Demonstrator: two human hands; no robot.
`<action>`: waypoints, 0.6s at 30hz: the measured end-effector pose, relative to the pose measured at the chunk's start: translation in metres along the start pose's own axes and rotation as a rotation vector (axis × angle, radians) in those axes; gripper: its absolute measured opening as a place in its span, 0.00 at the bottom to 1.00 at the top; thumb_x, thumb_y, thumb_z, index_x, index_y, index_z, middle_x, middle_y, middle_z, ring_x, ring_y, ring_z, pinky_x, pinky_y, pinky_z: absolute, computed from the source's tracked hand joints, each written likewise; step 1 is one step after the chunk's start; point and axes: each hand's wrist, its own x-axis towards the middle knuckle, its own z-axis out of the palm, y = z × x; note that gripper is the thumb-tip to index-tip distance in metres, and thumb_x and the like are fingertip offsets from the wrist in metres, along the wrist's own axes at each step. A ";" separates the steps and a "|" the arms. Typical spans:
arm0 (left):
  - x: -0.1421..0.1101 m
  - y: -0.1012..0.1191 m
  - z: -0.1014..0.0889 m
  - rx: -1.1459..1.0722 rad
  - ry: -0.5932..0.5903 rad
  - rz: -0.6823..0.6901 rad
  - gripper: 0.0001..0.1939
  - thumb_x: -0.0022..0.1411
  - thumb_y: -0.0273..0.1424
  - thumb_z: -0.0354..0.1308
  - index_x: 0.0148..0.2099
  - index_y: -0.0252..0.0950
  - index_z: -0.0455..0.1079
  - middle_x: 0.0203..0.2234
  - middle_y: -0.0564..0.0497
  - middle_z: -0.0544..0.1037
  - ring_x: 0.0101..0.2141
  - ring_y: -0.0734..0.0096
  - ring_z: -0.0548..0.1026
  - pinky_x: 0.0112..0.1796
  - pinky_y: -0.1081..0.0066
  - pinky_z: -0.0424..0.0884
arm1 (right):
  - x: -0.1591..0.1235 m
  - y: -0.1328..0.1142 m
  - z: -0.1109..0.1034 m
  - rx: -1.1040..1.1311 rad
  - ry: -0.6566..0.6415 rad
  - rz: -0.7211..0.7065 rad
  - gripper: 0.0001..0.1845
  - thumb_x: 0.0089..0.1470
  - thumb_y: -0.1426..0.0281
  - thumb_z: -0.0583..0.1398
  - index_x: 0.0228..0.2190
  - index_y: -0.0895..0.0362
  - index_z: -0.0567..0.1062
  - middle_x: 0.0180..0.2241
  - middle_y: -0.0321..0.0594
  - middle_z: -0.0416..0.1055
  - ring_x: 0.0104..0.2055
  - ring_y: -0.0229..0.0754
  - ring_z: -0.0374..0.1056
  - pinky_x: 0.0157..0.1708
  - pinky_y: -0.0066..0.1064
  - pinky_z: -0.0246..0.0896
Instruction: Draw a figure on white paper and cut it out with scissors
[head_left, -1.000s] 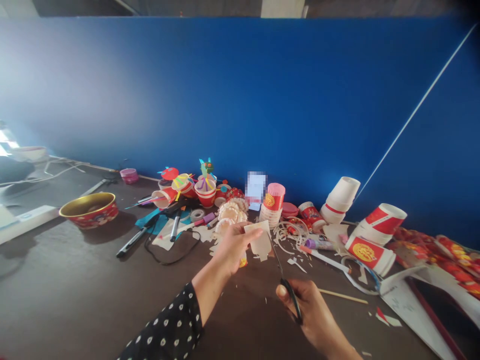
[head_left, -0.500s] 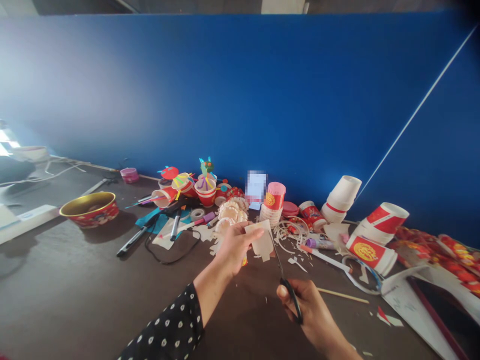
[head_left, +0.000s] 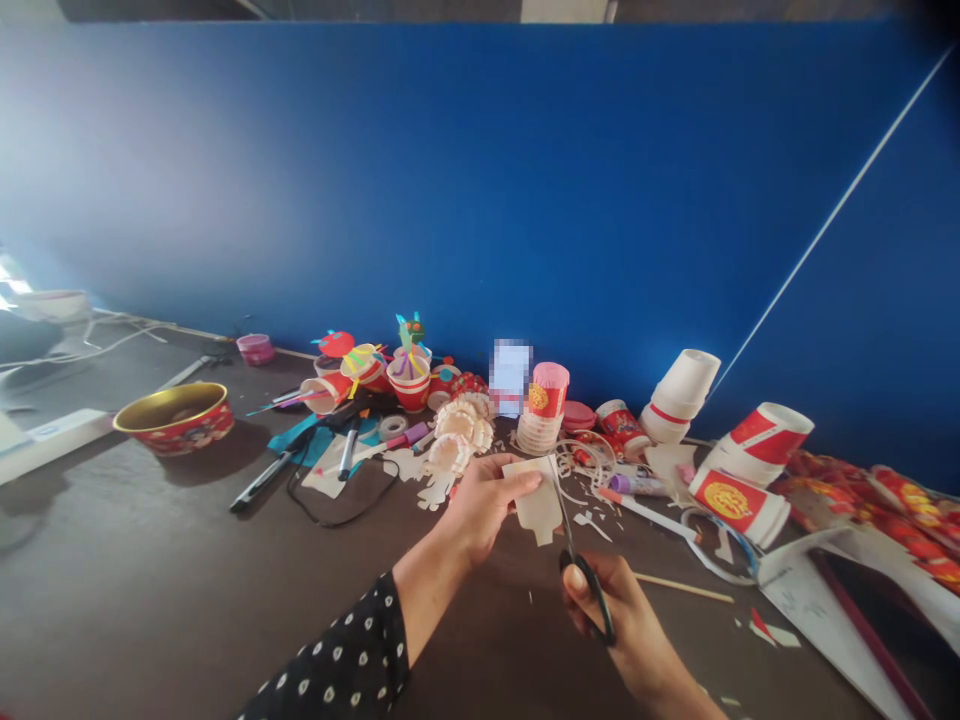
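Observation:
My left hand [head_left: 480, 508] pinches a small piece of cream paper [head_left: 537, 503] between thumb and fingers, above the dark table. My right hand [head_left: 619, 620] grips a pair of black-handled scissors [head_left: 586, 590] by the loops. The scissor blades rise to the right edge of the paper and meet it there. Below the hands, small paper offcuts [head_left: 592, 525] lie scattered on the tabletop. Fluted paper cup rims [head_left: 454, 430] sit just beyond my left hand.
Along the blue wall [head_left: 450, 200] stand red-and-white paper cups [head_left: 739, 480], a stack of cups [head_left: 541, 405] and decorated cup crafts [head_left: 409, 380]. Markers [head_left: 262, 480], a black cord and a gold-lined red bowl [head_left: 174, 418] lie left. Red wrapping paper [head_left: 877, 510] lies right.
My left hand and the paper have shifted right and slightly nearer. The scissors moved with them, and the blades now sit at the paper's right edge.

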 end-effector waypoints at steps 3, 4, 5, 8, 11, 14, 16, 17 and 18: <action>-0.001 -0.003 0.001 -0.021 -0.010 -0.009 0.10 0.40 0.29 0.65 0.23 0.31 0.67 0.17 0.52 0.74 0.20 0.75 0.71 0.24 0.75 0.66 | -0.001 0.001 -0.001 0.017 0.015 -0.024 0.28 0.43 0.45 0.54 0.14 0.57 0.60 0.14 0.31 0.54 0.17 0.32 0.47 0.18 0.25 0.42; -0.001 -0.004 0.002 -0.032 -0.013 -0.011 0.10 0.40 0.29 0.65 0.24 0.31 0.67 0.18 0.52 0.74 0.20 0.75 0.71 0.24 0.75 0.66 | -0.001 0.002 -0.001 0.022 0.023 -0.031 0.28 0.43 0.45 0.54 0.15 0.57 0.60 0.13 0.30 0.54 0.17 0.32 0.47 0.18 0.26 0.42; -0.002 -0.005 0.002 -0.046 -0.014 -0.014 0.10 0.40 0.29 0.65 0.24 0.32 0.67 0.18 0.52 0.74 0.20 0.75 0.71 0.24 0.75 0.66 | -0.001 0.004 -0.001 0.029 0.032 -0.038 0.28 0.43 0.45 0.54 0.15 0.57 0.60 0.13 0.30 0.53 0.17 0.32 0.46 0.18 0.26 0.41; -0.002 -0.007 0.003 -0.099 -0.005 -0.022 0.09 0.41 0.28 0.65 0.25 0.32 0.68 0.20 0.52 0.75 0.22 0.75 0.72 0.26 0.75 0.67 | -0.001 0.007 -0.001 0.041 0.046 -0.058 0.27 0.43 0.46 0.54 0.15 0.57 0.60 0.13 0.30 0.52 0.17 0.32 0.46 0.17 0.26 0.40; -0.002 -0.008 0.003 -0.146 -0.007 -0.033 0.08 0.41 0.28 0.65 0.25 0.32 0.69 0.20 0.52 0.75 0.22 0.75 0.72 0.27 0.74 0.67 | -0.001 0.008 -0.002 0.039 0.051 -0.051 0.27 0.43 0.46 0.55 0.15 0.57 0.60 0.14 0.30 0.52 0.17 0.32 0.46 0.17 0.26 0.41; -0.003 -0.008 0.005 -0.174 -0.006 -0.040 0.09 0.40 0.28 0.66 0.25 0.32 0.69 0.20 0.52 0.75 0.22 0.75 0.72 0.27 0.73 0.67 | -0.001 0.006 -0.003 0.050 0.036 -0.041 0.27 0.42 0.45 0.54 0.15 0.56 0.59 0.13 0.29 0.51 0.17 0.32 0.46 0.17 0.26 0.41; -0.004 -0.007 0.006 -0.190 0.000 -0.044 0.09 0.39 0.28 0.66 0.24 0.32 0.69 0.19 0.52 0.74 0.22 0.74 0.72 0.27 0.72 0.68 | -0.001 0.005 -0.003 0.063 0.016 -0.036 0.27 0.42 0.45 0.54 0.15 0.56 0.59 0.13 0.29 0.50 0.17 0.32 0.45 0.17 0.25 0.40; -0.004 -0.007 0.006 -0.198 0.002 -0.047 0.10 0.39 0.28 0.66 0.24 0.32 0.69 0.19 0.52 0.74 0.22 0.73 0.72 0.27 0.72 0.68 | -0.001 0.005 -0.003 0.069 0.010 -0.034 0.27 0.42 0.45 0.54 0.15 0.56 0.59 0.13 0.29 0.50 0.17 0.32 0.45 0.16 0.25 0.40; -0.004 -0.007 0.007 -0.203 0.001 -0.048 0.10 0.38 0.28 0.67 0.24 0.32 0.69 0.19 0.52 0.74 0.22 0.73 0.72 0.27 0.72 0.68 | -0.001 0.005 -0.003 0.072 0.010 -0.034 0.27 0.42 0.45 0.55 0.15 0.56 0.58 0.13 0.29 0.50 0.17 0.32 0.44 0.16 0.25 0.40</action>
